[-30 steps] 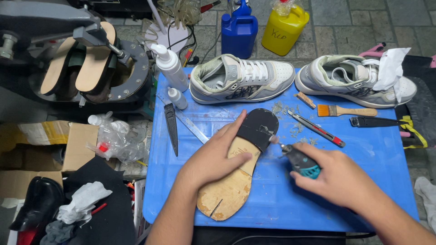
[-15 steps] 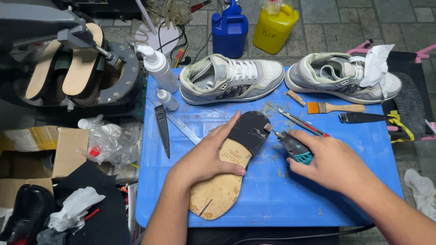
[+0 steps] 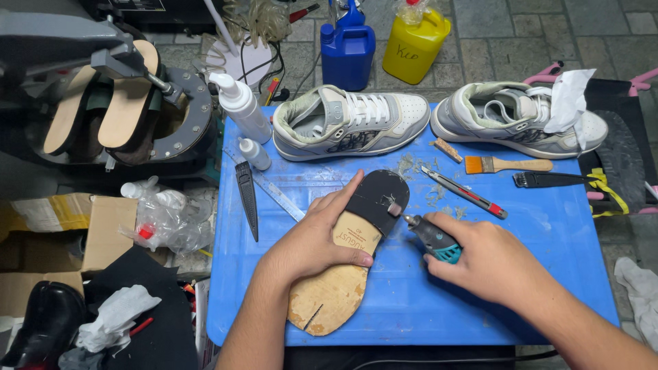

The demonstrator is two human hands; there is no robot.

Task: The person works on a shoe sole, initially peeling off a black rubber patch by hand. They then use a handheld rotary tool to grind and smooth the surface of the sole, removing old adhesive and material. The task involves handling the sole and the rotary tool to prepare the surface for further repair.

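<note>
Left hand (image 3: 312, 240) presses flat on the insole (image 3: 349, 257), heel pointing upper-right; right hand's (image 3: 490, 264) grip wraps the rotary tool (image 3: 428, 236).

A single head-worn camera looked steeply down from above the blue bench (image 3: 569, 226), close enough that both forearms entered from the bottom edge and the left hand (image 3: 312, 240) and right hand (image 3: 493, 264) sat at centre frame. The lens faced forward, away from the wearer, taking in the stone floor (image 3: 507, 34) beyond the bench's far edge along the top and cluttered boxes (image 3: 103, 226) at the left. No second view was on hand to overlap it.
</note>
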